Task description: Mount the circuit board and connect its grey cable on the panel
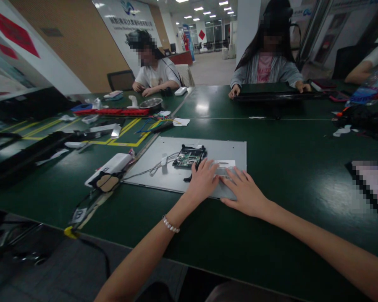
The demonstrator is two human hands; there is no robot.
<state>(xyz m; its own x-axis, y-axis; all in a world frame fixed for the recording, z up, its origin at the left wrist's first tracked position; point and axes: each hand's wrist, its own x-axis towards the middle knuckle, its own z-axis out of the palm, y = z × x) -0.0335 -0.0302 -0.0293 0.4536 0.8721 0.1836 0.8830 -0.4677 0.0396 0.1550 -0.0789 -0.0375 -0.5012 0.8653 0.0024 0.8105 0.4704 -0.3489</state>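
Note:
A flat grey metal panel [164, 178] lies on the green table in front of me. On it sits a green circuit board [189, 157] in a black frame, with thin grey cables [154, 168] running off to the left. My left hand [203, 181] rests at the board's lower right, fingers stretched out over a small black part. Spread fingers of my right hand [245, 191] lie on the panel's right side, close to my left fingertips. A white label [225, 163] shows just beyond both hands. What lies under my palms is hidden.
Left of the panel is a white power bank-like box [111, 167] with cables. Long black frame pieces [31, 157] and a red strip [113, 112] lie farther left. Across the table, one person holds a dark flat panel [271, 96]; another sits near a metal bowl [151, 103].

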